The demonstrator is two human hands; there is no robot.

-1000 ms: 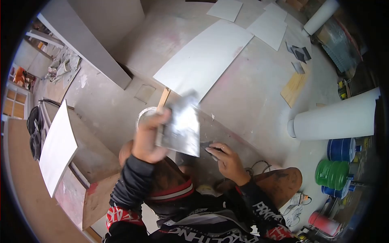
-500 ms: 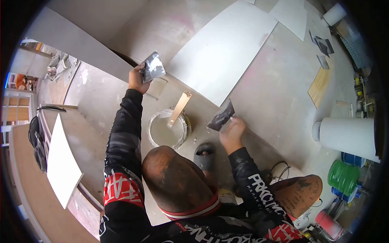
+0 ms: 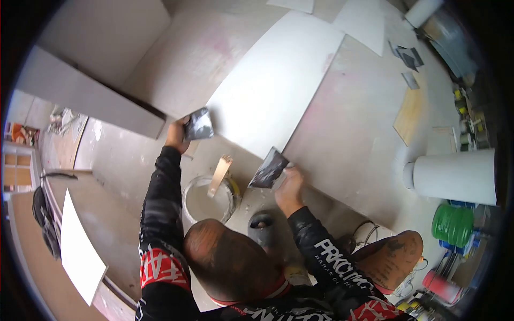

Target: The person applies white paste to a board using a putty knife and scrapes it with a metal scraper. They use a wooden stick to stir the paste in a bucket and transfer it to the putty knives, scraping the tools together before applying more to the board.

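Observation:
My left hand is closed on the edge of a flat putty spreader, whose face is smeared with white. My right hand grips a second, darker putty spreader, also streaked with white and tilted to the left. Between and below the two hands stands a round bucket of pale putty. A wooden stick leans up out of it. Just beyond the spreaders lies a large white panel, its near corner close to my right hand's spreader.
A grey-white board juts in from the left. At the right are a white cylinder, a green water jug, a thin wooden sheet and dark scraps. A bright white sheet leans at the lower left.
Both hands have moved closer to my body and slightly left in view, each still holding its spreader. The camera view has shifted, so the bucket and panel sit lower.

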